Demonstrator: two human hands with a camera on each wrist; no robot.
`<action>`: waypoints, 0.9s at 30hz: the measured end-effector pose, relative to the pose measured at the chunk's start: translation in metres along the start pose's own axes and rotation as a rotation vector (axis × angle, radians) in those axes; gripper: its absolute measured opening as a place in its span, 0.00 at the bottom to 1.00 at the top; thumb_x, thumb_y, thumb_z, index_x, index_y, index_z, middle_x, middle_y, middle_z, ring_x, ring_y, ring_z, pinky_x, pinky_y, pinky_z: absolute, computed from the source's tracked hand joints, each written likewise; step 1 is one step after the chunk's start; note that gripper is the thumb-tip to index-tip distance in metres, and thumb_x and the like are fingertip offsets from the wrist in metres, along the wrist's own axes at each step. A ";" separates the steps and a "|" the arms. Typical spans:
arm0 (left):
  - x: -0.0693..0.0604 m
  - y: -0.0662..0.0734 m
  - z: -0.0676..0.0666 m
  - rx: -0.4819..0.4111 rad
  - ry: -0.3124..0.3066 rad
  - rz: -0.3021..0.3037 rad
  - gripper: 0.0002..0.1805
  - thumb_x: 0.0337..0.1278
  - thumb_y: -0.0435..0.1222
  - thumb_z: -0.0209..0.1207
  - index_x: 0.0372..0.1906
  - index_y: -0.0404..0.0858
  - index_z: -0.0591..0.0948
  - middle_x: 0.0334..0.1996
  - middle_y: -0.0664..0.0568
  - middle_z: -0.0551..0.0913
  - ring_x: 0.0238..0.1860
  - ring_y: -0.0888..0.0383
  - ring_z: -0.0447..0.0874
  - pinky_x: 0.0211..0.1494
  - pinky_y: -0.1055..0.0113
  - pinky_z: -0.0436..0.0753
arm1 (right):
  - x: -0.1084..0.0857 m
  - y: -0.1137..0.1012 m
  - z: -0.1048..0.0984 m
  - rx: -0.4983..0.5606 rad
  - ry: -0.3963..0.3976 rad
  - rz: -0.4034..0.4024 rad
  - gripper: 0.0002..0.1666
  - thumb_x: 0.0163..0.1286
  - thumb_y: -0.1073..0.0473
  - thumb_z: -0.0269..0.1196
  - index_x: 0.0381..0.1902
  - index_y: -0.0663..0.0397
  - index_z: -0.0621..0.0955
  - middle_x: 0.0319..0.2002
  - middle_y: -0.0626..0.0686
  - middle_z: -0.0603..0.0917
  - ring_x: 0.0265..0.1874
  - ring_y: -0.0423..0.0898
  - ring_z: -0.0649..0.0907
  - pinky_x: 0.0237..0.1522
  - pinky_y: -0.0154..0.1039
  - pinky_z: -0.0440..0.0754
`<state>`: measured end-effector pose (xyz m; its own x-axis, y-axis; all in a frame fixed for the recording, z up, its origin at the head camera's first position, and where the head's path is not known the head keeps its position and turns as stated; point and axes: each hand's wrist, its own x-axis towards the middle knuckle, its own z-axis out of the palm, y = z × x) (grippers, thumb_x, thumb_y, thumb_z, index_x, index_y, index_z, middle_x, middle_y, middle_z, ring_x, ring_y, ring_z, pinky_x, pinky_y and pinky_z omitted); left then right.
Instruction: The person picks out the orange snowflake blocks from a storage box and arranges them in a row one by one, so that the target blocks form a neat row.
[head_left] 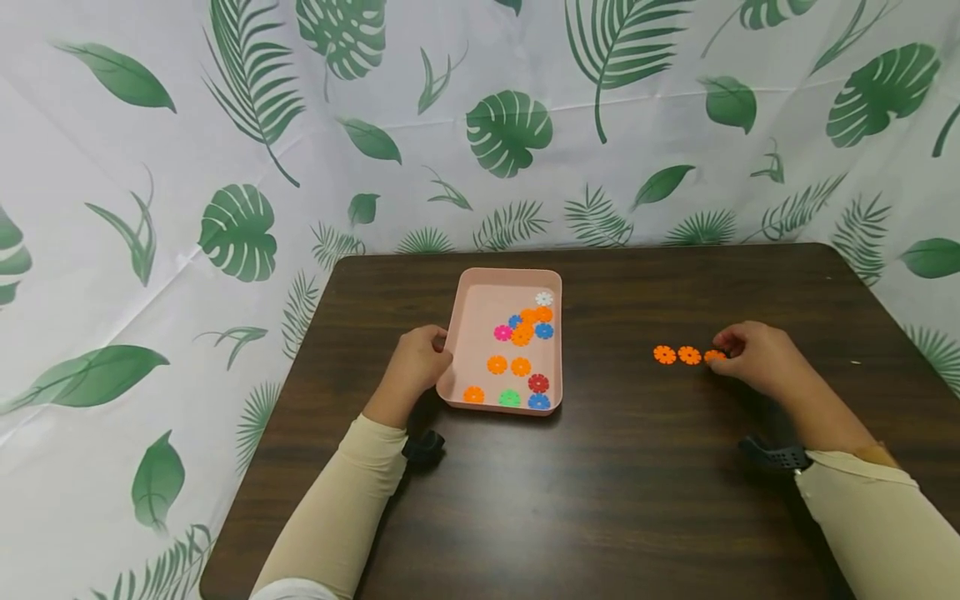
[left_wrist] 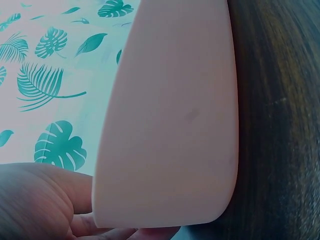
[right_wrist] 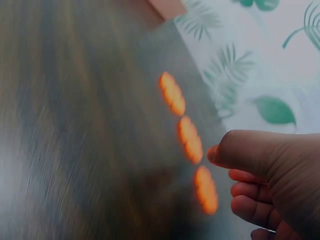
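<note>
Three orange, round, notched plastic discs [head_left: 689,356] lie flat in a row on a dark brown wood-grained table [head_left: 600,483], to the right of a shallow pale pink rectangular tray [head_left: 476,312] with rounded corners and well apart from it. Right hand [head_left: 761,358]: thumb and forefinger at the disc farthest from the tray, partly covering it in the head view; whether they grasp or have released it cannot be told, the right wrist view being blurred. Left hand [head_left: 412,362]: grasping the tray's left side wall. Tray contents: further orange discs [head_left: 497,364], with blue [head_left: 543,331], white [head_left: 543,298], pink [head_left: 503,332], red [head_left: 538,383] and green discs [head_left: 509,398], mostly toward its right side. Background: white cloth printed with green leaves [head_left: 510,133].
</note>
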<state>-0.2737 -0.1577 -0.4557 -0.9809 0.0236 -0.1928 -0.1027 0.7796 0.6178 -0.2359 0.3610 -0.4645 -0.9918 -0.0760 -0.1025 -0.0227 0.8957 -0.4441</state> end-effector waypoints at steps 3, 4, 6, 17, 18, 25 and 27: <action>0.001 0.001 -0.001 -0.006 0.004 0.000 0.22 0.60 0.35 0.60 0.61 0.38 0.82 0.45 0.43 0.85 0.36 0.47 0.82 0.36 0.60 0.86 | 0.003 -0.016 -0.003 0.025 0.028 -0.043 0.29 0.66 0.52 0.72 0.55 0.69 0.81 0.49 0.67 0.81 0.47 0.63 0.79 0.48 0.63 0.78; 0.001 0.002 -0.002 -0.007 0.006 0.003 0.22 0.60 0.35 0.60 0.60 0.38 0.82 0.45 0.43 0.85 0.36 0.47 0.82 0.35 0.60 0.86 | 0.004 -0.024 -0.004 0.034 0.040 -0.064 0.29 0.66 0.52 0.72 0.56 0.69 0.81 0.50 0.67 0.80 0.49 0.63 0.79 0.49 0.64 0.78; 0.002 0.002 -0.003 -0.007 0.008 0.009 0.22 0.60 0.35 0.60 0.60 0.38 0.82 0.44 0.43 0.85 0.36 0.47 0.82 0.35 0.60 0.85 | 0.007 -0.042 -0.005 0.053 0.061 -0.115 0.28 0.67 0.54 0.72 0.57 0.68 0.80 0.51 0.66 0.80 0.50 0.63 0.79 0.51 0.65 0.77; 0.003 0.005 -0.002 -0.009 0.012 0.015 0.22 0.60 0.35 0.61 0.59 0.38 0.82 0.42 0.44 0.84 0.35 0.48 0.81 0.33 0.61 0.84 | 0.027 -0.153 0.037 0.105 0.104 -0.421 0.23 0.61 0.60 0.76 0.53 0.61 0.86 0.48 0.59 0.84 0.48 0.58 0.82 0.53 0.58 0.82; 0.002 0.004 -0.001 -0.007 0.016 0.021 0.21 0.60 0.35 0.61 0.59 0.37 0.83 0.42 0.44 0.84 0.35 0.48 0.81 0.33 0.62 0.84 | 0.029 -0.161 0.042 0.113 0.091 -0.441 0.23 0.61 0.60 0.76 0.53 0.60 0.86 0.48 0.59 0.84 0.48 0.59 0.82 0.54 0.58 0.82; 0.001 -0.001 0.003 0.005 0.036 0.041 0.21 0.60 0.35 0.60 0.58 0.37 0.83 0.42 0.45 0.85 0.34 0.49 0.81 0.33 0.62 0.84 | 0.042 -0.204 0.079 -0.058 -0.002 -0.539 0.19 0.60 0.53 0.75 0.49 0.51 0.89 0.49 0.50 0.87 0.55 0.53 0.81 0.65 0.65 0.64; 0.000 -0.001 0.003 0.003 0.033 0.035 0.21 0.60 0.34 0.60 0.58 0.36 0.83 0.42 0.44 0.85 0.34 0.49 0.81 0.32 0.62 0.84 | 0.048 -0.212 0.089 -0.152 -0.046 -0.542 0.18 0.60 0.51 0.74 0.48 0.47 0.90 0.47 0.48 0.87 0.54 0.51 0.81 0.66 0.66 0.62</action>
<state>-0.2730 -0.1570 -0.4585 -0.9888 0.0305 -0.1460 -0.0677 0.7803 0.6217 -0.2679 0.1282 -0.4548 -0.8266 -0.5592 0.0642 -0.5490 0.7758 -0.3110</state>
